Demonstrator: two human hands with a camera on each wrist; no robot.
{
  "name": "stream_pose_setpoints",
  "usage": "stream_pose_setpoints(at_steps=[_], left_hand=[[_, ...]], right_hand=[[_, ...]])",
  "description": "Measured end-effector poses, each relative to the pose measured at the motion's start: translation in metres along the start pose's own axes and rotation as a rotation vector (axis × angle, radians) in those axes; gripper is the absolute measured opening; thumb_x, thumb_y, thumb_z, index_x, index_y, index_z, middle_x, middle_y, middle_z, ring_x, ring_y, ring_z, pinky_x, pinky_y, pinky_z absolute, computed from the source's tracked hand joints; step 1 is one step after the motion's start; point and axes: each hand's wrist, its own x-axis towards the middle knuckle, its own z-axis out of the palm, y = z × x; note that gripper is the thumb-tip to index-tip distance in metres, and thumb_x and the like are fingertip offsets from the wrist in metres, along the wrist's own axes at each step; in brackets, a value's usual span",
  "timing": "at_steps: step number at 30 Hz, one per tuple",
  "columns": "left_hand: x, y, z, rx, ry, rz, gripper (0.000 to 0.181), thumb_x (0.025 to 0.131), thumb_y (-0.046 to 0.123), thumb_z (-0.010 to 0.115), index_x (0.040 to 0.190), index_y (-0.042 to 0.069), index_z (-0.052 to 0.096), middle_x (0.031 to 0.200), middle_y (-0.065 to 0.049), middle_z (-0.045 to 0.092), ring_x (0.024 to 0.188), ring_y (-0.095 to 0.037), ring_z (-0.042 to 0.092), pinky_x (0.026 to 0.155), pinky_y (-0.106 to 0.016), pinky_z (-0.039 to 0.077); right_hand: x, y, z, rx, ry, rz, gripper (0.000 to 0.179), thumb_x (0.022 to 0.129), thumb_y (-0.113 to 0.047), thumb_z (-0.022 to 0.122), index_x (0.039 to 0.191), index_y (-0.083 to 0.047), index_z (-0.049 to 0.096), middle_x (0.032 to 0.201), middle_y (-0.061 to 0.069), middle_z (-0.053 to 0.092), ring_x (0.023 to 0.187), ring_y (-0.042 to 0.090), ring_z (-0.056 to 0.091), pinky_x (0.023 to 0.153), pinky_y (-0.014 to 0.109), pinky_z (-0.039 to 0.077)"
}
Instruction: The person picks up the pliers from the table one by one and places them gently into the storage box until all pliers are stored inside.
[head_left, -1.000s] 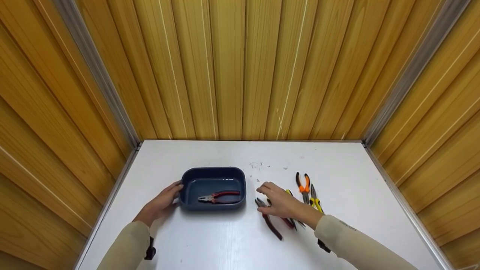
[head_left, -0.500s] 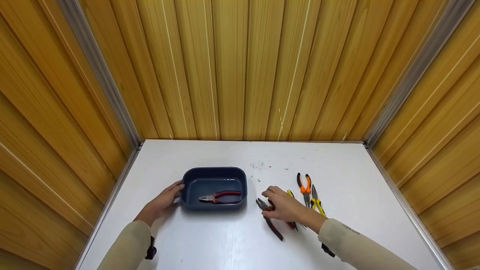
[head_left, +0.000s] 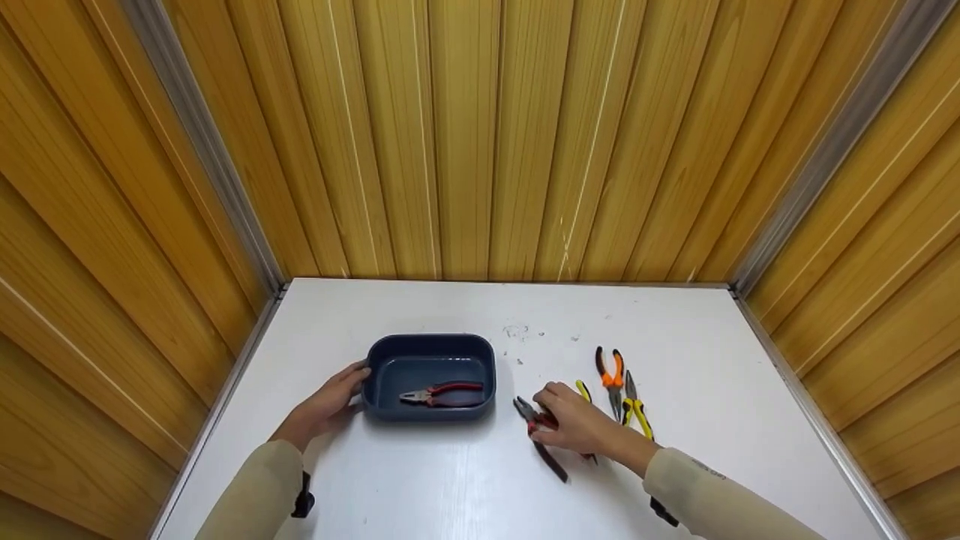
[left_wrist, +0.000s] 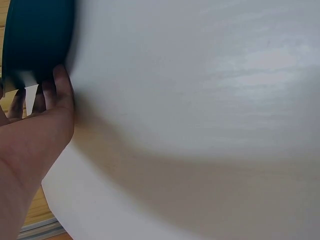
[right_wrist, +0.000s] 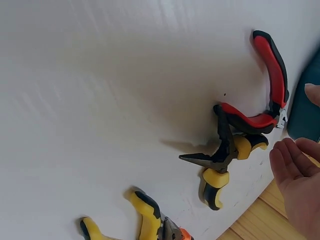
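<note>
My left hand (head_left: 330, 401) grips the left end of a dark blue rectangular dish (head_left: 379, 411), thumb over the rim; in the left wrist view its fingers (left_wrist: 62, 85) press the dish's side. Inside lie combination pliers (head_left: 442, 391) with red and dark handles. My right hand (head_left: 577, 424) hovers over red-and-black pliers (head_left: 551, 459), which stand spread on the table. In the right wrist view their metal head (right_wrist: 281, 118) lies between my apart thumb and fingers. Yellow-and-black long-nose pliers (right_wrist: 220, 162) lie crossed against one red handle, mostly hidden by the hand in the head view.
Right of my right hand lie orange-and-black pliers (head_left: 611, 379) and another yellow-and-black pair (head_left: 634, 405), close together. The white table (head_left: 420, 487) is bounded by wood-patterned walls (head_left: 465, 150) at the back and sides.
My right hand has shifted slightly right and toward me, its fingers and thumb drawing closer about the red-and-black pliers. The left hand and the dish stay as they were.
</note>
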Motion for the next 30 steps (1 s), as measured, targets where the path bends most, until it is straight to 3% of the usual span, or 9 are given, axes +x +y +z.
stream_pose_setpoints(at_steps=[18,25,30], left_hand=[[0.002,-0.002,-0.001,-0.006,0.0,-0.003,0.064,0.114,0.031,0.048,0.168,0.004,0.024,0.171,-0.025,0.026,0.16,-0.04,0.021,0.126,-0.059,0.026],[0.003,-0.002,-0.001,-0.002,0.008,0.001,0.063,0.115,0.031,0.047,0.168,0.005,0.025,0.17,-0.025,0.028,0.159,-0.04,0.022,0.126,-0.058,0.028],[0.002,-0.001,-0.002,0.001,0.006,-0.006,0.063,0.114,0.031,0.047,0.168,0.004,0.025,0.17,-0.025,0.027,0.16,-0.04,0.022,0.126,-0.059,0.027]], right_hand=[[-0.01,-0.001,0.006,0.009,-0.067,0.12,0.058,0.09,-0.038,0.087,0.13,0.0,0.066,0.115,0.005,0.06,0.096,0.014,0.053,0.083,0.038,0.055],[-0.011,-0.011,0.009,-0.078,-0.042,0.134,0.066,0.087,-0.044,0.089,0.128,0.003,0.066,0.114,0.009,0.059,0.096,0.017,0.053,0.081,0.04,0.056],[-0.012,-0.013,0.015,-0.064,-0.026,0.132,0.063,0.087,-0.041,0.089,0.128,0.001,0.066,0.115,0.008,0.058,0.095,0.016,0.051,0.08,0.038,0.056]])
